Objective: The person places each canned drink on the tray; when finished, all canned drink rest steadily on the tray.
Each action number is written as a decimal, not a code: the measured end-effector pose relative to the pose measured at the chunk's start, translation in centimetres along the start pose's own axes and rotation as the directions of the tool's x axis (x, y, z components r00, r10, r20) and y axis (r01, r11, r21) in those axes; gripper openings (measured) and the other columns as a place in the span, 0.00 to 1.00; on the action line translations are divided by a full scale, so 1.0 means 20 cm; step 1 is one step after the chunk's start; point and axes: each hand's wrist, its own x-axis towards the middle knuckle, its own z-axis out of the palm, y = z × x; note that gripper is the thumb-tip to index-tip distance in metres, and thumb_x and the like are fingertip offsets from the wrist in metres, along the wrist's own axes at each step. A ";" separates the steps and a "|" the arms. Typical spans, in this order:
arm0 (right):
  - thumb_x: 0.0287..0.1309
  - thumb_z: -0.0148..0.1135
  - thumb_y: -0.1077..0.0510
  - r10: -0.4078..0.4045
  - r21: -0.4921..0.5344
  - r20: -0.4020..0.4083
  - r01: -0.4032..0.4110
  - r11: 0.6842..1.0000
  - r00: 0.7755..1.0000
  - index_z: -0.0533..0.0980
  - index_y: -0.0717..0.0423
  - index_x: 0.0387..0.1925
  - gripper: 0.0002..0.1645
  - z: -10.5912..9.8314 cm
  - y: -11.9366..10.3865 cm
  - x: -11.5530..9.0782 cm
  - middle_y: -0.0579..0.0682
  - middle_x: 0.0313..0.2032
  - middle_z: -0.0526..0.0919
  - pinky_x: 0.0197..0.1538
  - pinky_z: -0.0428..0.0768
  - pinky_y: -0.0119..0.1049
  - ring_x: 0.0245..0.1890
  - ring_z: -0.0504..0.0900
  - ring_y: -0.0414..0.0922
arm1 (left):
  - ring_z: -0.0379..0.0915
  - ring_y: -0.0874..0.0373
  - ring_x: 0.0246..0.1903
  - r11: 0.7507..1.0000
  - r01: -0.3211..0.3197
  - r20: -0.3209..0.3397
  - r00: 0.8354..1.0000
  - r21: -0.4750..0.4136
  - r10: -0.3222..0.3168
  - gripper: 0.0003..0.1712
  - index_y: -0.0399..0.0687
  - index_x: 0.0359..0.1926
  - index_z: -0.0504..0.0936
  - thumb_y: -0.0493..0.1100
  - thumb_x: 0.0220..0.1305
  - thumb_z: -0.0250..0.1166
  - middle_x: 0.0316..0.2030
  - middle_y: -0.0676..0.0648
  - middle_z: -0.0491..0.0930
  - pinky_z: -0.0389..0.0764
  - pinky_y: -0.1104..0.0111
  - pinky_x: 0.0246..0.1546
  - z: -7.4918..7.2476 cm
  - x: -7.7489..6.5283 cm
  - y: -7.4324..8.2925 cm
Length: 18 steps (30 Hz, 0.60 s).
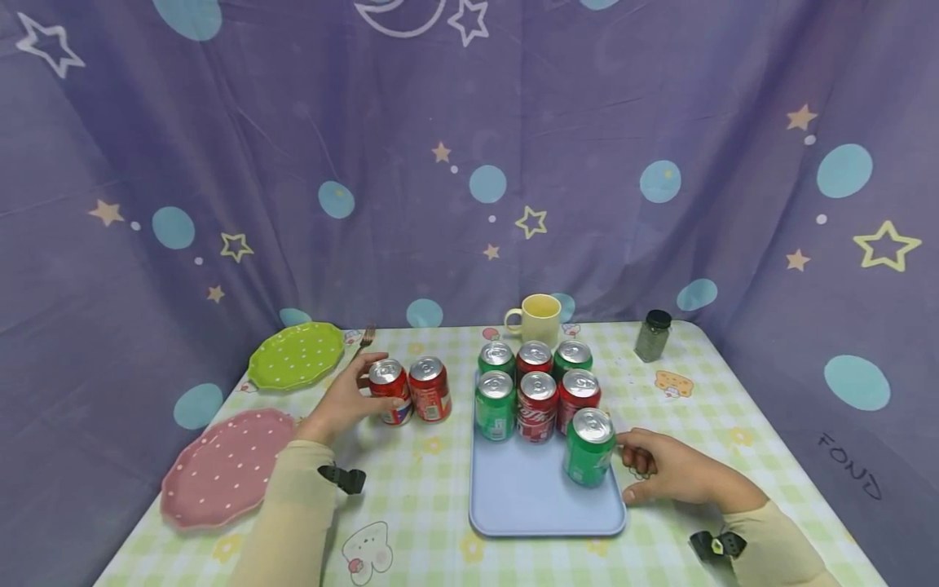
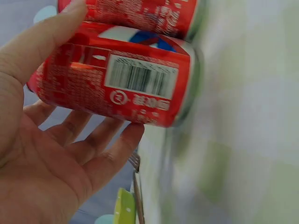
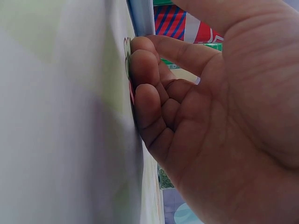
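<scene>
My left hand [image 1: 350, 401] grips a red soda can [image 2: 126, 74] at the table's left side, thumb on one side and fingertips on the other. Right beside it stands a second red can [image 1: 430, 395]. On the blue tray [image 1: 531, 509], several green and red cans stand upright in rows. A green can [image 1: 589, 456] is nearer the front, at the tray's right edge. My right hand [image 1: 671, 466] lies low over the tablecloth just right of that can, holding nothing. Its fingers [image 3: 147, 105] are loosely bent in the right wrist view.
At left lie a pink dotted plate [image 1: 227, 469] and a green dotted plate [image 1: 297, 356], with a fork [image 1: 365, 337] beside the latter. A yellow mug [image 1: 541, 319] stands behind the tray. Toward the back right is a spice jar [image 1: 652, 336] with a black lid.
</scene>
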 end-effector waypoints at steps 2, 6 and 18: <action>0.54 0.82 0.48 0.004 0.003 0.002 -0.004 1.000 1.000 0.74 0.56 0.60 0.38 0.00 0.00 0.00 0.53 0.40 0.76 0.36 0.75 0.36 0.36 0.74 0.44 | 0.72 0.40 0.63 1.000 0.002 -0.001 1.000 -0.001 -0.002 0.52 0.49 0.76 0.66 0.44 0.55 0.84 0.67 0.40 0.73 0.75 0.47 0.61 0.00 0.00 -0.01; 0.54 0.82 0.48 0.016 0.018 0.006 -0.016 1.000 1.000 0.74 0.57 0.61 0.38 0.00 0.00 0.00 0.53 0.40 0.76 0.36 0.75 0.36 0.36 0.73 0.44 | 0.75 0.43 0.59 1.000 -0.007 -0.016 1.000 0.019 0.007 0.47 0.49 0.72 0.70 0.45 0.55 0.84 0.63 0.42 0.76 0.77 0.51 0.57 0.01 0.00 -0.03; 0.53 0.82 0.48 0.024 0.036 0.012 -0.025 0.999 1.000 0.74 0.56 0.60 0.38 0.00 0.01 0.00 0.54 0.40 0.76 0.35 0.75 0.37 0.36 0.73 0.43 | 0.76 0.44 0.59 0.995 0.024 -0.131 0.991 0.092 -0.012 0.46 0.50 0.69 0.74 0.50 0.51 0.85 0.60 0.44 0.80 0.78 0.50 0.58 -0.01 0.00 -0.06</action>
